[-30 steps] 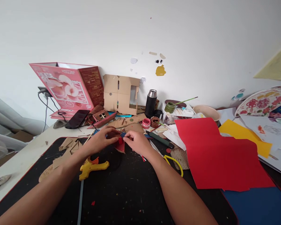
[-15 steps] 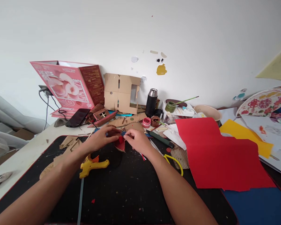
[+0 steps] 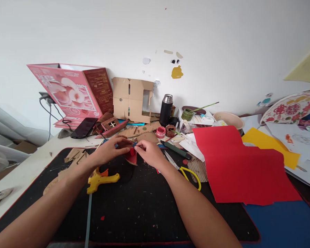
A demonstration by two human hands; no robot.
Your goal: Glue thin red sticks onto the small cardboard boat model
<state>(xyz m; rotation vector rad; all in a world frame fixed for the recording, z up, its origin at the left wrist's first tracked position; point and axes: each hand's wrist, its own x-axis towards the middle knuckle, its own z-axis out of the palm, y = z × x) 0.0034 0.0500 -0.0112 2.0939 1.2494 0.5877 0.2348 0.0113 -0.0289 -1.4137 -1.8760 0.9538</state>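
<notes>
Over the middle of the black mat, a small red craft piece (image 3: 131,159) with a pointed, brownish lower edge sits between my two hands. My left hand (image 3: 113,150) curls around its left side, thumb against the red part and fingers behind. From the right, my right hand (image 3: 150,153) pinches thumb and forefinger together at the top edge of the piece; whatever lies in that pinch is too small to make out. A yellow glue gun (image 3: 102,179) with a grey glue stick lies below my left hand. Yellow-handled scissors (image 3: 189,175) lie beyond my right forearm.
Red card (image 3: 244,168) covers the right side. Behind my hands stand paint jars (image 3: 161,132), a black thermos (image 3: 166,110), a small painted model house (image 3: 110,126) and a cardboard panel (image 3: 126,100). Cardboard scraps (image 3: 74,155), a phone (image 3: 84,127) and a pink box (image 3: 72,91) occupy the left.
The view has shifted slightly, and the scissors' blades show more beside my right wrist. Both hands stay together at the red piece, with only small finger movement.
</notes>
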